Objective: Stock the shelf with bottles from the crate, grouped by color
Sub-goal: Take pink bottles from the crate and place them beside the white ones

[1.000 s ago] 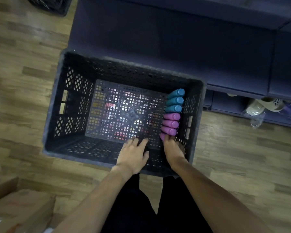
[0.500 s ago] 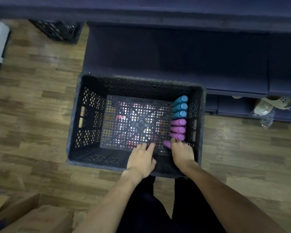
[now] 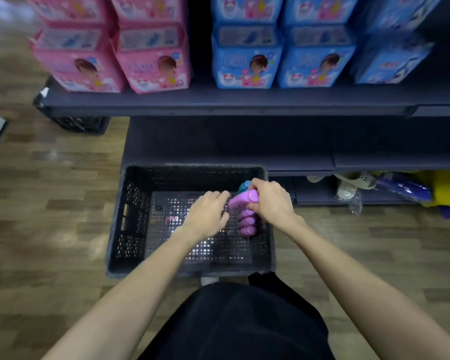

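Observation:
A black lattice crate (image 3: 130,216) stands on the wooden floor below the dark shelf (image 3: 218,102). Along its right wall lie pink bottles (image 3: 246,222) in a row, with a teal bottle (image 3: 244,187) partly hidden behind my right hand. My right hand (image 3: 269,201) grips one pink bottle (image 3: 242,200), lifted above the row and tilted. My left hand (image 3: 207,215) hovers just left of that bottle with fingers loosely curled, holding nothing.
Pink packs (image 3: 109,48) and blue packs (image 3: 283,48) fill the upper shelf. A lower shelf board (image 3: 244,146) lies behind the crate. Sandals (image 3: 348,184) and plastic items sit under the shelf at right. A second black crate (image 3: 76,122) stands at far left.
The view has tilted up to show the stocked shelf. My right hand has gone from the near pink bottle to gripping one and raising it. My left hand has moved toward it.

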`<state>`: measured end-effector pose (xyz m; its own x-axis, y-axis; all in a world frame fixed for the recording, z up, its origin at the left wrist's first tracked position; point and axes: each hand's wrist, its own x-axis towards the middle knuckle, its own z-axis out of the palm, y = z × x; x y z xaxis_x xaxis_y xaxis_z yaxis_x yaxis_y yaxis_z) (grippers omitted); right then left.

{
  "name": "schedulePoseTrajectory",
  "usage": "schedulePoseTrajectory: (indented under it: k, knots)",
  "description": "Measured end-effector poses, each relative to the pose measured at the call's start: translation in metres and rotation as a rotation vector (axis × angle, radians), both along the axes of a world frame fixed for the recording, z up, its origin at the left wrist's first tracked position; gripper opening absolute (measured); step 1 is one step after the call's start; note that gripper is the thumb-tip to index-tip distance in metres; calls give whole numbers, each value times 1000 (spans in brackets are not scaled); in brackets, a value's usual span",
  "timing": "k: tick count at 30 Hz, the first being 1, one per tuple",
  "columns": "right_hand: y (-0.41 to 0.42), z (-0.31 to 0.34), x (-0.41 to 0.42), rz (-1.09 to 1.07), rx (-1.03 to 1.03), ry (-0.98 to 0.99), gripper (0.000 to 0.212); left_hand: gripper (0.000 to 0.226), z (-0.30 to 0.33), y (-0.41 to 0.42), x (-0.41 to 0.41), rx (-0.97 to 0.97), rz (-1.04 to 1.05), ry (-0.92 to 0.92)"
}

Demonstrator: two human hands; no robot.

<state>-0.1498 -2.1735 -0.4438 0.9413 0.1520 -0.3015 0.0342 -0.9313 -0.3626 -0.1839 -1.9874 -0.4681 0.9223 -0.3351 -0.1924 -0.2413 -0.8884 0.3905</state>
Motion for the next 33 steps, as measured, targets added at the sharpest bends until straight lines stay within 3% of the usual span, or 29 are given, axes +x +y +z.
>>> schedulePoseTrajectory:
  k: [5,9,23,33]
  knots:
    - [-3,66,24,-45,317,-125,34,34,46,4,32,-11,-69,-147]
    - [-5,118,39,5,403,-257,36,34,90,11,61,12,-102,-277]
    - [-13,328,91,227,320,-699,43,40,298,13,130,126,-170,-880]
    - [-26,459,134,277,277,-822,40,35,399,20,166,157,-169,-1061]
